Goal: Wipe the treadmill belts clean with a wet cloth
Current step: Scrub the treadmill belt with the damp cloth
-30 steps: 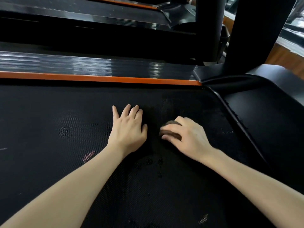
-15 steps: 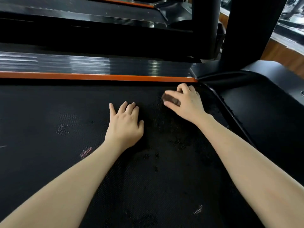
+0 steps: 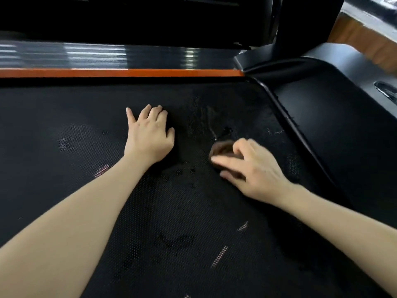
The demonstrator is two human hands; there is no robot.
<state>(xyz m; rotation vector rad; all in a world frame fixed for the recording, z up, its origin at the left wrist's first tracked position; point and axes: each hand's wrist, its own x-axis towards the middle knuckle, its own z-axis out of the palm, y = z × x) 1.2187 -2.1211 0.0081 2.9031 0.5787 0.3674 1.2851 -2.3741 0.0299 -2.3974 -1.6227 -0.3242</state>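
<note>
**Brown cloth pressed to the belt, the other hand braced flat**

The person leans over the black treadmill belt [image 3: 64, 190], both bare forearms reaching toward the orange stripe [image 3: 120, 73] that runs along its far edge. The left hand [image 3: 148, 136] lies palm down on the belt, well short of the orange stripe. Its fingers are laid out loosely, the little finger is spread wide, and it holds nothing.

The right hand [image 3: 253, 168] sits a little farther from the stripe than the left and off toward the stripe's right end. Its fingers curl over a small wadded brown cloth [image 3: 222, 148], and the index finger lies across the wad's near side, holding it down on the belt. The hand looks slightly blurred.

Between the cloth and the orange stripe, a wet streak [image 3: 214, 125] glistens on the textured surface. Darker damp blotches dot the belt on the near side of both hands. Past the stripe's right end rises the smooth black motor cover [image 3: 343, 117], with a dark upright post [image 3: 305, 22] behind it.
</note>
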